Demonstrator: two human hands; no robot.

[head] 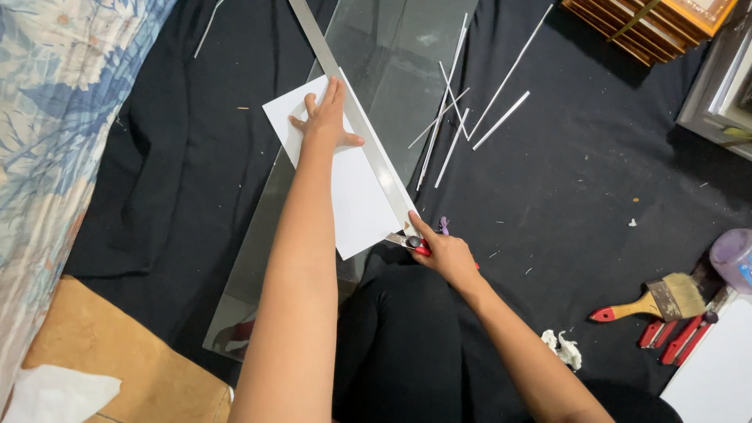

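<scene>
A white sheet (pixel 354 192) lies on a long pane of glass (pixel 392 55) spread over black cloth. A long metal ruler (pixel 345 94) runs diagonally along the sheet's right edge. My left hand (pixel 325 121) presses flat on the sheet and the ruler, fingers spread. My right hand (pixel 445 252) grips a red-handled cutter (pixel 413 244) whose tip rests at the sheet's near corner, by the ruler's lower end.
Several thin white strips (pixel 462 117) lie on the cloth right of the glass. A brush with a red handle (pixel 658 301), red tools (pixel 677 337), a purple container (pixel 732 258) and a white board (pixel 717 376) are at the right. Stacked frames (pixel 650 23) sit top right, floral fabric (pixel 47 117) left.
</scene>
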